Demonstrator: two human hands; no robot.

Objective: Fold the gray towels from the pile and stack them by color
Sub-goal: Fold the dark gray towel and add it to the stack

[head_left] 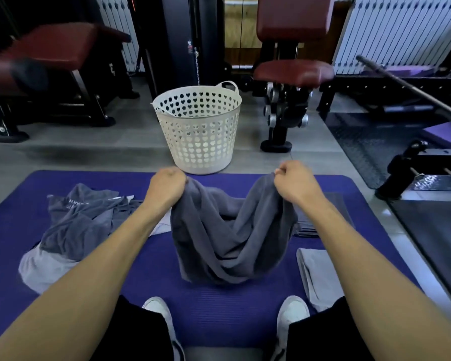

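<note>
The person holds a dark gray towel (232, 238) up over a purple mat (94, 178), the left hand (167, 187) curled round one top corner and the right hand (293, 179) pinching the other, so both hands are clamped on the cloth. The towel sags deeply between them, and its lower folds bunch on the mat between the white shoes (158, 308). To the left lies the unfolded pile (76, 220), dark gray cloth over a lighter piece; to the right a folded light gray towel (314, 274) rests on the mat, with what looks like a dark folded stack (336, 204) just behind the right forearm. A white basket (198, 131) stands beyond the mat's far edge. The main risk appears to be the slack: if the hands do not spread and pull the top edge taut, the fold will likely come out skewed or wrinkled. The bunched hem could also drag over the folded light towel and disturb it, or the right hand's small pinch could slip.
</note>
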